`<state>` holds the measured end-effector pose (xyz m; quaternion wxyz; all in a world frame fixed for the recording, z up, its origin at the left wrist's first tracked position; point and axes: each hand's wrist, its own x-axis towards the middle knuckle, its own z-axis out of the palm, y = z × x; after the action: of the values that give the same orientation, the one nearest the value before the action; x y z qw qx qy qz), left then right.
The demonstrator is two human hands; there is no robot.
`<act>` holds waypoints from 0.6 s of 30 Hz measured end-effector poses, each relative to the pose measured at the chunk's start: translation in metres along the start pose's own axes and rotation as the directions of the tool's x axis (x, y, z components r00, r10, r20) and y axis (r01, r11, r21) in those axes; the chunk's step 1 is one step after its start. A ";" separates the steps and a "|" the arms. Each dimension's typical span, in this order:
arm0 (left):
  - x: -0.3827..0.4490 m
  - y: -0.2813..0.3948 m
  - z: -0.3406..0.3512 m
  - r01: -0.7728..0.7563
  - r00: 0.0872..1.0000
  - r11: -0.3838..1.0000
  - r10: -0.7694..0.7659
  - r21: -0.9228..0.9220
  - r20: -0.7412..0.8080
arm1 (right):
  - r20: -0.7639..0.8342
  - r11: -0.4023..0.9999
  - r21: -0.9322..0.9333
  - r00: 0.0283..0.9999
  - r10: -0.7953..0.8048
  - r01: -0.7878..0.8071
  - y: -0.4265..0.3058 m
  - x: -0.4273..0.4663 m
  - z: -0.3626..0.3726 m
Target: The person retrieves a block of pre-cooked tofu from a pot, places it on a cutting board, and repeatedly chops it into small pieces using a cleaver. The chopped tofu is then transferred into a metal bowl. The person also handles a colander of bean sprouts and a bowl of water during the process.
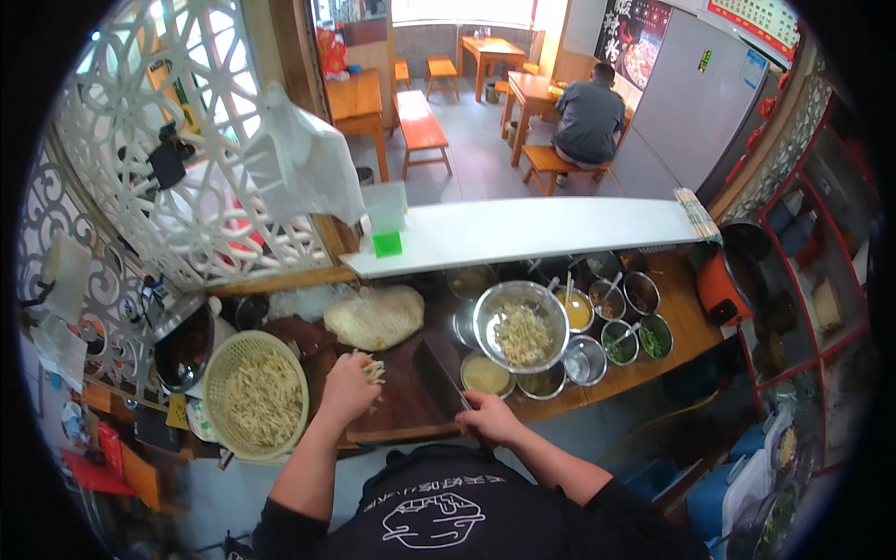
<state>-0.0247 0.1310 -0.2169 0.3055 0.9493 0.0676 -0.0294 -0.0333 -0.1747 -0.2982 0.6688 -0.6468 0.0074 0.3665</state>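
Note:
My left hand [350, 388] holds a clump of pale, shredded food [375, 371] over the dark counter board, between a green plastic colander and a cleaver. My right hand [490, 420] grips the cleaver [437, 378], its dark blade pointing away and to the left. The colander [301, 413] at the left is filled with similar pale strips [262, 399]. A steel bowl [483, 343] to the right holds more pale pieces [521, 336] and rests above smaller metal containers. A plastic-covered pale mass [374, 317] lies beyond my left hand.
Metal pots with yellow liquid [575, 311], chopped greens [655, 337] and other foods stand at the right. A white shelf [532, 224] spans the counter's far side. A lidded dark pot [183, 357] is at the left. Beyond, a person [591, 119] sits at a table.

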 end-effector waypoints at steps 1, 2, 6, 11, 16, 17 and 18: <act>0.002 -0.022 0.033 -0.012 0.999 0.999 0.010 0.040 0.040 | -0.005 0.998 -0.055 1.000 0.012 -0.012 0.006 -0.004 0.004; 0.006 -0.043 0.067 -0.031 0.996 0.997 0.024 0.075 0.084 | -0.012 0.993 -0.111 1.000 0.024 -0.025 0.011 -0.005 0.005; 0.047 -0.062 0.107 -0.156 0.961 0.987 0.140 0.050 0.239 | -0.094 0.996 -0.087 0.996 -0.008 0.000 -0.007 0.006 0.006; 0.037 -0.056 0.117 -0.213 0.963 0.962 0.178 0.169 0.203 | -0.116 0.991 -0.115 0.992 0.060 -0.073 -0.006 0.004 0.005; 0.027 -0.055 0.114 -0.202 0.975 0.897 0.146 0.394 0.169 | -0.119 0.976 -0.216 0.993 0.014 -0.040 -0.007 0.007 0.006; 0.027 -0.059 0.119 -0.218 0.972 0.900 0.167 0.377 0.163 | -0.138 0.970 -0.238 0.990 0.011 -0.044 -0.010 0.007 0.008; 0.028 -0.065 0.127 -0.233 0.969 0.903 0.188 0.359 0.158 | -0.157 0.965 -0.260 0.988 0.007 -0.049 -0.012 0.007 0.009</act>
<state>-0.0088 0.1119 -0.3599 0.1232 0.9884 -0.0607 -0.0652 -0.0265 -0.1622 -0.2897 0.5694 -0.7560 0.0199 0.3222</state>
